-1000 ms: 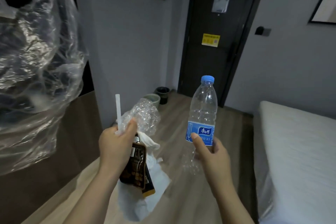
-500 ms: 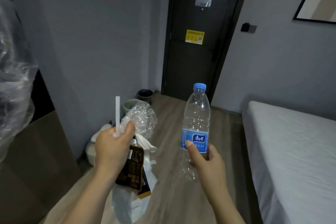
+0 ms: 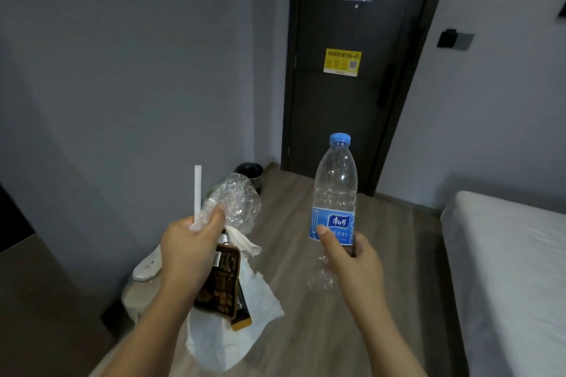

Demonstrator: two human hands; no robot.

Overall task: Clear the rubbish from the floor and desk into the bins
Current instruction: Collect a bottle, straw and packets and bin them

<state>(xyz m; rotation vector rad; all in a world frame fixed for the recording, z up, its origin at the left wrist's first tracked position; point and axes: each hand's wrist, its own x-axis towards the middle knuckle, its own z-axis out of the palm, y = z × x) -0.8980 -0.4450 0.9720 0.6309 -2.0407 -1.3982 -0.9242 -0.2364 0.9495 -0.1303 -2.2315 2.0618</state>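
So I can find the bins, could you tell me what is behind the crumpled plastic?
A dark bin stands behind the crumpled plastic; its lower part and contents are hidden.

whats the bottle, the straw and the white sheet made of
The bottle in the right hand: thin clear plastic, glossy; it is see-through with bright highlights, and its lower part looks dented. The straw in the left hand: matte white, plastic or paper; the look leaves that open. The white sheet below that hand: probably tissue or soft paper, matte, hanging in limp creased folds.
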